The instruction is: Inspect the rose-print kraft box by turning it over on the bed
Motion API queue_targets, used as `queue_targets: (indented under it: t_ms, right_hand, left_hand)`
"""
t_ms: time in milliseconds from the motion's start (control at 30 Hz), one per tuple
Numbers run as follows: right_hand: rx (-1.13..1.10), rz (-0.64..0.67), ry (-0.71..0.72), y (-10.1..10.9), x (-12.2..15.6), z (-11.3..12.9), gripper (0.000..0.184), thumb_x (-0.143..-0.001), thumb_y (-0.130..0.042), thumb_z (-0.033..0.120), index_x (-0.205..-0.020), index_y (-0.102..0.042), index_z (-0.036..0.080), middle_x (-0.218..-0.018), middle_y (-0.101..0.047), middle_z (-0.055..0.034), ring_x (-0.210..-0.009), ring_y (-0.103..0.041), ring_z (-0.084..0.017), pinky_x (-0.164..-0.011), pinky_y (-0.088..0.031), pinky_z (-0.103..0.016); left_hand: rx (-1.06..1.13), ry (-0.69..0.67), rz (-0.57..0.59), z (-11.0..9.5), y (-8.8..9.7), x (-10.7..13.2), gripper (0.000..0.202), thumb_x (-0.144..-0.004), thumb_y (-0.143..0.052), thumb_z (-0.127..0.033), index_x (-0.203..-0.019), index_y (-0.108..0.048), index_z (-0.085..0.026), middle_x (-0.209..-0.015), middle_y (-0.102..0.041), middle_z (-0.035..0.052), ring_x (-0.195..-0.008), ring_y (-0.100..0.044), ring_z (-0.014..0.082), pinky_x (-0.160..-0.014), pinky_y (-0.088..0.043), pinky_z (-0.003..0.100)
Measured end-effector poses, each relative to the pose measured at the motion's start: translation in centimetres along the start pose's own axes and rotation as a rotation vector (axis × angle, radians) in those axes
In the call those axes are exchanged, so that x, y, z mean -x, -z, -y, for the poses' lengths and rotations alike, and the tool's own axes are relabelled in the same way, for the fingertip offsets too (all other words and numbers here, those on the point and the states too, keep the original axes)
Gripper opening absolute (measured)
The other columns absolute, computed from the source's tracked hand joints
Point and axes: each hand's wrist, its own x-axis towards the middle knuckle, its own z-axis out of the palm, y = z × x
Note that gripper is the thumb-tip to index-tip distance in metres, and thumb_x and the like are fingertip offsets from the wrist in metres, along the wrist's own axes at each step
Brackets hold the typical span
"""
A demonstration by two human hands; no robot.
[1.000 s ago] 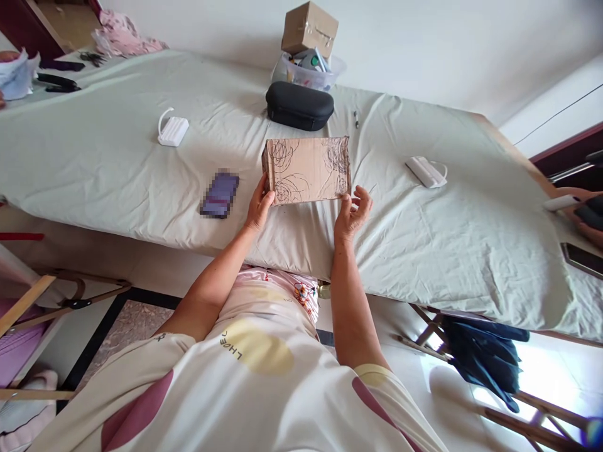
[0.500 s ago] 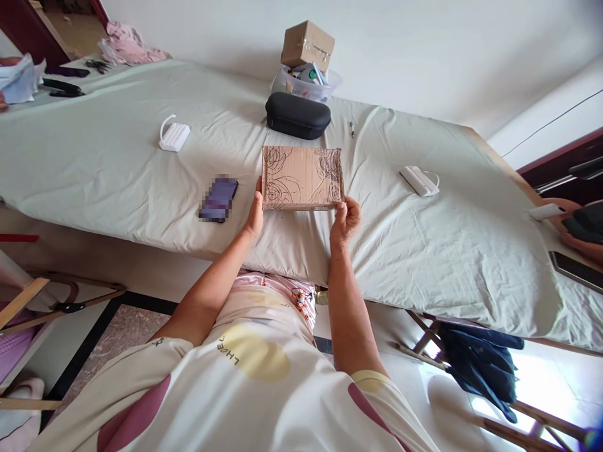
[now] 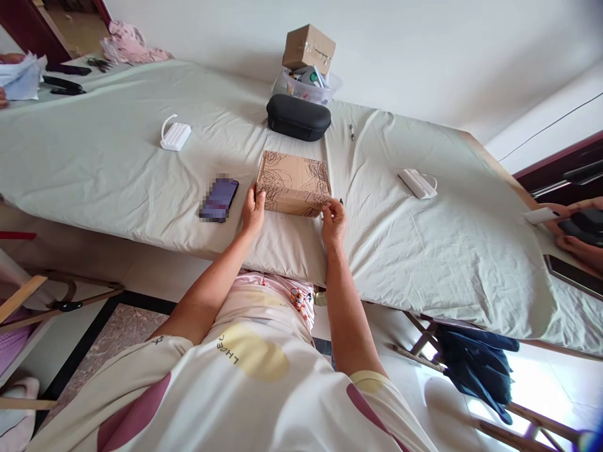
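A brown cardboard box (image 3: 294, 176) with black scribbled swirls on its top and front sits between my hands, over the cloth-covered table. My left hand (image 3: 253, 209) grips its left side, thumb on the front corner. At the front right corner my right hand (image 3: 334, 220) holds the box with bent fingers. The tip of a small dark object (image 3: 342, 202) shows beside my right hand; its kind is not clear. To the left of the box lies a smartphone (image 3: 221, 201), partly blurred out. Behind the box rests a black zip case (image 3: 298, 117).
White devices with straps lie left (image 3: 176, 136) and right (image 3: 417, 183). A plastic basket (image 3: 325, 94) with a carton (image 3: 308, 49) on it stands by the wall. Other people's hands show at the far left (image 3: 4, 98) and right (image 3: 586, 245). A phone (image 3: 575, 275) lies near the right edge.
The box has turned and tilted so that more of its front side shows, and it has shifted slightly left. My right hand has moved left with it.
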Motion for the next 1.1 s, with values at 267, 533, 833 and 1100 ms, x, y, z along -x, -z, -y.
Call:
queue_targets:
  t_ms: [267, 533, 833, 1100]
  right_hand:
    - [0.293, 0.11, -0.182, -0.4, 0.8, 1.6, 0.038, -0.088, -0.063, 0.022, -0.125, -0.07, 0.02, -0.104, -0.081, -0.0109, -0.088, -0.072, -0.024, -0.091, -0.058, -0.042]
    - [0.421, 0.135, -0.205, -0.3, 1.0, 2.4, 0.031, -0.088, -0.061, 0.023, -0.117, -0.07, 0.023, -0.107, -0.081, -0.0099, -0.096, -0.071, -0.026, -0.09, -0.056, -0.04]
    - [0.255, 0.018, -0.166, -0.4, 0.6, 1.9, 0.033, -0.083, -0.058, 0.02, -0.114, -0.07, 0.019, -0.096, -0.075, -0.0068, -0.087, -0.066, -0.021, -0.096, -0.055, -0.041]
    - [0.032, -0.234, 0.05, 0.1, 0.6, 2.4, 0.037, -0.089, -0.059, 0.029, -0.126, -0.065, 0.021, -0.085, -0.062, 0.0031, -0.079, -0.061, -0.014, -0.081, -0.055, -0.031]
  left_hand:
    - [-0.156, 0.025, -0.051, 1.6, 0.4, -0.6, 0.042, -0.103, -0.066, -0.05, -0.135, -0.064, -0.023, -0.14, -0.073, 0.0135, -0.135, -0.068, 0.0293, -0.128, -0.046, 0.049]
    - [-0.281, 0.019, -0.038, 1.1, 0.2, -0.4, 0.035, -0.103, -0.062, -0.023, -0.138, -0.064, -0.017, -0.14, -0.072, 0.0159, -0.137, -0.067, 0.0293, -0.125, -0.05, 0.048]
    - [-0.24, -0.024, -0.016, 2.6, 0.3, -0.5, 0.044, -0.103, -0.06, -0.026, -0.147, -0.06, -0.022, -0.146, -0.07, 0.0128, -0.143, -0.064, 0.0268, -0.131, -0.046, 0.047]
    - [-0.305, -0.248, -0.085, 2.0, -0.2, 0.1, 0.056, -0.109, -0.05, -0.055, -0.154, -0.052, -0.02, -0.149, -0.066, 0.018, -0.137, -0.067, 0.0265, -0.113, -0.058, 0.04]
